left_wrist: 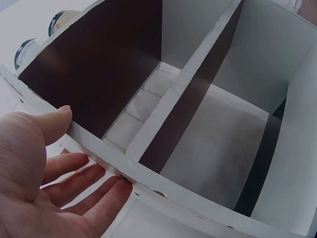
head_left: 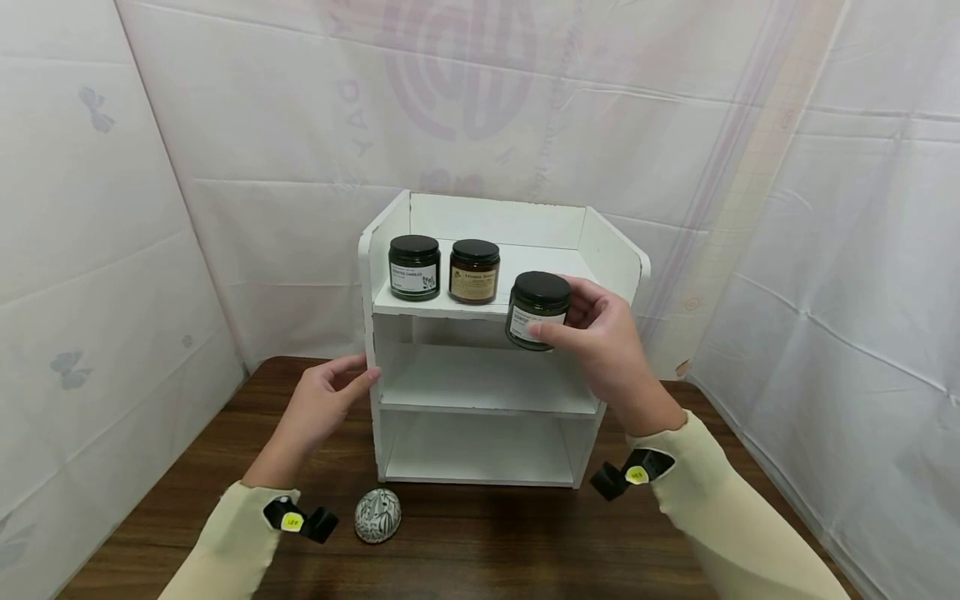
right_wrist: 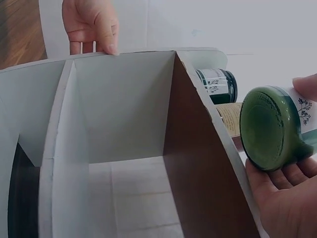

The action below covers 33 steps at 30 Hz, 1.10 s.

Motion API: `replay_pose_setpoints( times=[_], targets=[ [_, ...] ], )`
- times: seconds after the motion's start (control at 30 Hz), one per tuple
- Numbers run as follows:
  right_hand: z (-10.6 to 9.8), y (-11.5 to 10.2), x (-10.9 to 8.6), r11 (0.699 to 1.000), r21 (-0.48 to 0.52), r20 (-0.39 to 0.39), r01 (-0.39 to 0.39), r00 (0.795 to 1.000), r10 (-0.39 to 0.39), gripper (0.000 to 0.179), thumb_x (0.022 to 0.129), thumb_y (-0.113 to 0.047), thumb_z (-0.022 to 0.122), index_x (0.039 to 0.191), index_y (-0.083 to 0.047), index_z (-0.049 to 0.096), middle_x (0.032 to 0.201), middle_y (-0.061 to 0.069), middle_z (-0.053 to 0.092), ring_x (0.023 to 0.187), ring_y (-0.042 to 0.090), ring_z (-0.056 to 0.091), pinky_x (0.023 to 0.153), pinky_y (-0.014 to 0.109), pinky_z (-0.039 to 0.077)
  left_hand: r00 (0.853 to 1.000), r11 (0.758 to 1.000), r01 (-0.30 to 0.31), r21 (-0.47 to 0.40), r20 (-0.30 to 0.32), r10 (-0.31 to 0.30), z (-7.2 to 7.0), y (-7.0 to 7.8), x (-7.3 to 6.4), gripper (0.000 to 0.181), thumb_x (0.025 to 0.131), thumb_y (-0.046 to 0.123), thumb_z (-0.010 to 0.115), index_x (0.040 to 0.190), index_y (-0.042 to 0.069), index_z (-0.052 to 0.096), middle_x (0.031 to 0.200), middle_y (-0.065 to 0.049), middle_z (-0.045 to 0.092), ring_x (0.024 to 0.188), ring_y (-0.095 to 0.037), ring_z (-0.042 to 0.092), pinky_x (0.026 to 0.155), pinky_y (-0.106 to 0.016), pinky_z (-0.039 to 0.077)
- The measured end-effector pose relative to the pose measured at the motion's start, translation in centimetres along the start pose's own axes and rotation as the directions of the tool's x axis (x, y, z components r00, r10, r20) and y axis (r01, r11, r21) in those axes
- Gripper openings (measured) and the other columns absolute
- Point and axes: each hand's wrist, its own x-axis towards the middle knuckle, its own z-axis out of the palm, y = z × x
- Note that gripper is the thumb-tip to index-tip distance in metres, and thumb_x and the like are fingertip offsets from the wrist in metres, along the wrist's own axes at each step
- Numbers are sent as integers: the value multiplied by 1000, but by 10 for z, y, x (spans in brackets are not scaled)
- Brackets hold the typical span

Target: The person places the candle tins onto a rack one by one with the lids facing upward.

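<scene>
My right hand (head_left: 607, 342) grips a green glass candle jar (head_left: 538, 310) with a black lid and white label, thumb on the label. The jar is at the front edge of the top shelf, overlapping it in the head view; its green base (right_wrist: 267, 130) faces the right wrist camera. On the white shelf unit (head_left: 487, 379) stand another green candle jar (head_left: 415, 268) at the left and an amber candle jar (head_left: 474, 272) beside it. My left hand (head_left: 322, 404) touches the unit's left side panel, thumb at its front edge and fingers (left_wrist: 106, 203) along the outer face.
A round black-and-white patterned object (head_left: 377, 516) lies on the dark wooden table (head_left: 480, 542) in front of the unit's left corner. White cloth (head_left: 285, 167) hangs behind and on both sides. The unit has two lower compartments beneath the top shelf.
</scene>
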Motion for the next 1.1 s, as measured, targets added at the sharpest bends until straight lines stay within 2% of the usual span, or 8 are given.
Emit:
replay_pose_setpoints(
  times=[0.23, 0.47, 0.57, 0.7, 0.93, 1.1],
  targets=[
    [2, -6, 6, 1000, 1, -8, 22, 1000, -22, 58, 77, 11, 77, 132, 2, 61, 109, -3, 74, 92, 11, 67, 77, 20, 55, 1000, 1000, 9, 14, 1, -9, -1, 0, -1, 65, 101, 46, 64, 148, 2, 53, 140, -19, 63, 117, -23, 63, 84, -18, 51],
    [1, -8, 13, 999, 17, 2, 31, 1000, -31, 56, 77, 13, 76, 130, 3, 62, 108, -1, 75, 92, 11, 69, 79, 22, 57, 1000, 1000, 7, 14, 0, -7, -1, 0, 0, 66, 100, 47, 64, 147, 1, 53, 139, -19, 63, 115, -22, 63, 88, -25, 53],
    [1, -9, 17, 1000, 11, 9, 30, 1000, -30, 56, 77, 12, 77, 130, 2, 63, 108, 0, 75, 91, 12, 69, 79, 23, 57, 1000, 1000, 9, 14, -1, -9, -1, -2, 0, 66, 100, 47, 64, 147, 1, 53, 140, -19, 63, 118, -25, 63, 87, -23, 53],
    [-1, -12, 22, 1000, 15, 16, 17, 1000, -17, 55, 78, 12, 76, 130, 1, 63, 108, 0, 74, 91, 12, 69, 80, 23, 58, 1000, 1000, 14, 11, 0, -14, -1, -3, 0, 66, 100, 46, 64, 148, 2, 52, 141, -18, 63, 119, -26, 62, 85, -18, 51],
    [-5, -13, 31, 999, 33, 29, -27, 999, 26, 56, 78, 13, 74, 132, 2, 61, 108, -1, 74, 94, 12, 70, 83, 24, 58, 1000, 1000, 14, 9, 2, -14, 0, -2, 1, 64, 101, 43, 64, 148, 2, 52, 141, -18, 62, 112, -14, 63, 86, -21, 52],
    [-6, -15, 36, 998, 40, 38, -53, 998, 52, 55, 78, 14, 73, 131, 2, 61, 107, -1, 74, 94, 10, 69, 82, 23, 58, 1000, 1000, 15, 5, 0, -15, 0, -2, 1, 65, 101, 44, 65, 148, 2, 52, 140, -19, 63, 113, -16, 63, 87, -23, 52]
  ],
)
